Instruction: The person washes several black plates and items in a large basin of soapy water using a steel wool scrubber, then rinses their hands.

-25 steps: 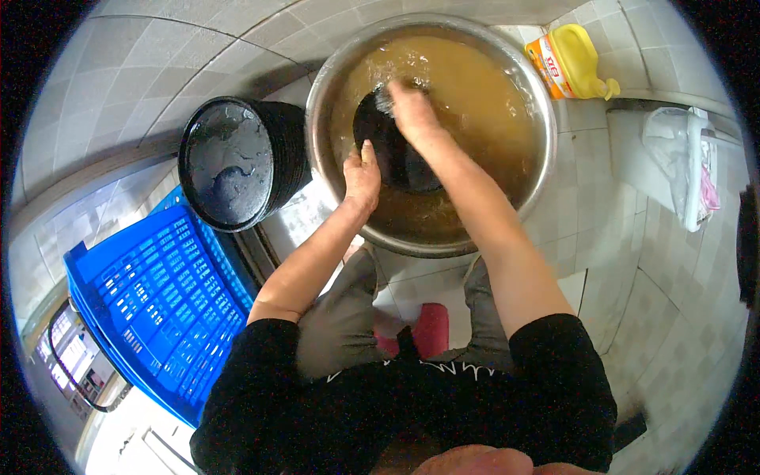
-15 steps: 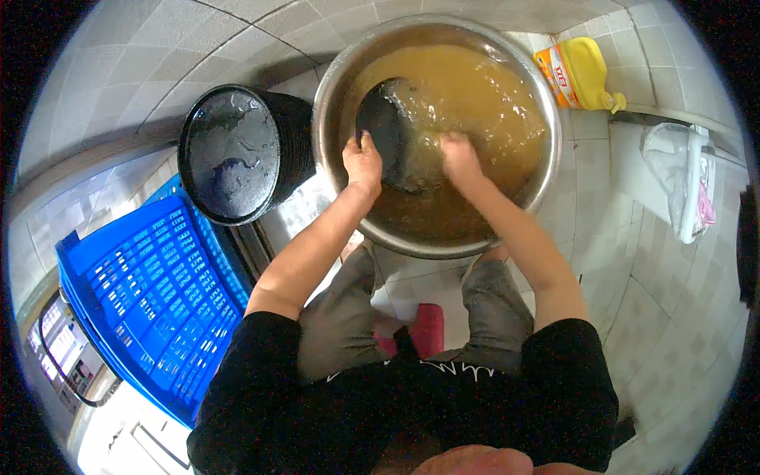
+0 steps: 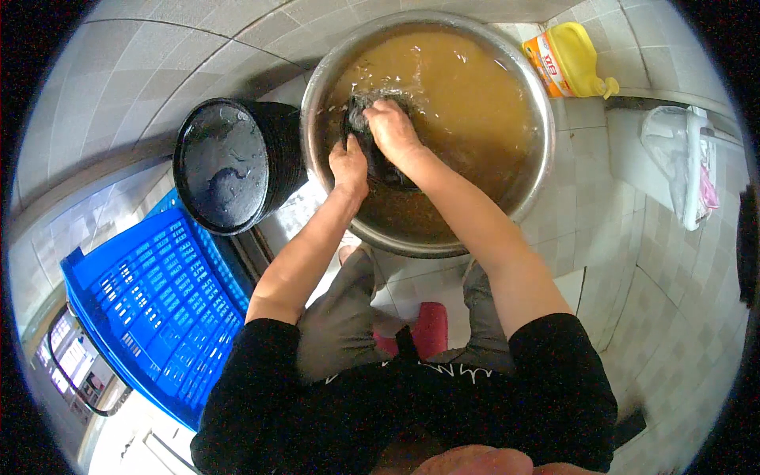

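A large round metal basin point(image 3: 546, 150) holds murky brownish water point(image 3: 467, 95). At its left side a round black plate point(image 3: 381, 166) lies tilted, partly under the water. My left hand point(image 3: 348, 166) grips the plate by its left rim, thumb uppermost. Over the plate's upper part is my right hand point(image 3: 392, 131), its fingers closed and pressed toward the surface. Whatever those fingers hold is hidden by the hand and the splashing water.
Left of the basin stands a tall stack of wet black plates point(image 3: 222, 166). A blue plastic basket point(image 3: 158, 309) leans nearer on the left. A yellow bottle point(image 3: 574, 59) sits beyond the basin's right rim, with a bag-lined white bin point(image 3: 673, 158) farther right. Tiled walls enclose the corner.
My right hand has moved left from the middle of the water onto the plate. The left hand keeps hold of the rim. The plate looks lower and more covered by the hands.
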{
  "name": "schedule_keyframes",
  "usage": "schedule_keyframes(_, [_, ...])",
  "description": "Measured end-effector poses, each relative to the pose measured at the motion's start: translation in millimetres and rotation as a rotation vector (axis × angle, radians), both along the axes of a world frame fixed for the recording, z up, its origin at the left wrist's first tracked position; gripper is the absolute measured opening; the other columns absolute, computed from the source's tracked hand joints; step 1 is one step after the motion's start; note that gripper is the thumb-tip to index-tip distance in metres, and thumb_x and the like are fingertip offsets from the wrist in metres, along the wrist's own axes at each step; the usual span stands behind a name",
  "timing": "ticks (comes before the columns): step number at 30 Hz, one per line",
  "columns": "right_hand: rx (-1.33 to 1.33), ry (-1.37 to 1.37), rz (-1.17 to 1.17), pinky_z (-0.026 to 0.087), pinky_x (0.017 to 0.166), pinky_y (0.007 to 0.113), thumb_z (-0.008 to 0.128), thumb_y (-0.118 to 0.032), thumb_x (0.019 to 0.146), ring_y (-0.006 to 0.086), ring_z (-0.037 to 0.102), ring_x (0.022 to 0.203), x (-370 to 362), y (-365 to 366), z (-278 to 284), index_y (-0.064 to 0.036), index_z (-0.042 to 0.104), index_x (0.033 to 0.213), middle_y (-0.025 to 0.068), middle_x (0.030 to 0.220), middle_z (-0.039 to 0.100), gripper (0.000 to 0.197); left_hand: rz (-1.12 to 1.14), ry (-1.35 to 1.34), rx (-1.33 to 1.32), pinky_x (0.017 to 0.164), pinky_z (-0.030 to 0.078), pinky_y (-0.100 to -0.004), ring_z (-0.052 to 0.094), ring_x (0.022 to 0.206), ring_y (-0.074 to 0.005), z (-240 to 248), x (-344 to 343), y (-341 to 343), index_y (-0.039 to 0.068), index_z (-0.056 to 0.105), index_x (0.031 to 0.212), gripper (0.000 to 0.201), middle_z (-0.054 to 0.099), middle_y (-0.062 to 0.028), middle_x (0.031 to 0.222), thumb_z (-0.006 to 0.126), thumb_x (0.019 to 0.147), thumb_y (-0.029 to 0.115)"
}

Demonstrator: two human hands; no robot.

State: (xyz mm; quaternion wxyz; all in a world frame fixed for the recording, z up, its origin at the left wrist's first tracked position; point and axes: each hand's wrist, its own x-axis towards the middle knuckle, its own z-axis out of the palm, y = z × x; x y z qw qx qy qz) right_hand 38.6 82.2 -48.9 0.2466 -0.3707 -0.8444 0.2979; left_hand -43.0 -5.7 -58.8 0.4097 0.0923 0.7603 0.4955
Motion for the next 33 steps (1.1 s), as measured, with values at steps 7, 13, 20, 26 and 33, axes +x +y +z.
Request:
schedule_keyframes(7, [-0.005,-0.366,-0.188,0.046,0.08,0.044,0.051,-0.012,0.082,0.0344,0.056,0.096,64,43,-24,-0.0096,0.057,0.099,0.0141,0.102,0.06,0.018,-0.23,0.655,-0.026,0.068,0.047,-0.0381,0.059,0.075,-0.0383,39,0,40,-0.004,0.06,0.092,0.023,0.061,-0.0245,0.08,0.053,0.086,0.018])
schedule_keyframes(13, [-0.357,-0.258,-0.425,0.048,0.073,0.047,0.048,-0.026,0.089,0.0371,0.06,0.082,160,72,-13,-0.0013,0.048,0.106,0.0244,0.09,0.06,0.03,-0.667,1.051,0.243,0.067,0.048,-0.0388,0.059,0.079,-0.0342,99,1,84,0.006,0.059,0.094,0.018,0.062,-0.017,0.089,0.06,0.078,0.015])
schedule_keyframes(20, [-0.476,0.092,-0.475,0.05,0.058,0.04,0.045,-0.026,0.092,0.0296,0.062,0.06,196,79,34,0.0037,0.039,0.11,0.0232,0.083,0.058,0.036,-1.152,1.286,0.353,0.081,0.048,-0.0358,0.06,0.094,-0.023,114,8,92,0.017,0.06,0.105,0.037,0.054,-0.0019,0.122,0.068,0.069,0.021])
schedule_keyframes(26, [-0.286,0.012,-0.087,0.044,0.072,0.047,0.049,-0.018,0.088,0.0424,0.057,0.085,170,47,58,-0.0064,0.043,0.106,0.0248,0.09,0.058,0.022,-0.569,0.813,0.394,0.106,0.026,-0.0406,0.031,0.128,-0.0335,103,24,51,0.01,0.034,0.135,0.083,0.027,-0.0185,0.141,0.075,0.065,0.024])
schedule_keyframes(33, [-0.225,0.095,-0.048,0.045,0.08,0.042,0.058,-0.011,0.079,0.0366,0.055,0.093,136,-17,41,-0.004,0.054,0.097,0.0186,0.098,0.057,0.019,-0.1,-0.764,0.235,0.081,0.047,-0.0369,0.057,0.095,-0.0215,67,23,3,0.012,0.044,0.123,0.033,0.057,-0.0047,0.113,0.044,0.09,0.012])
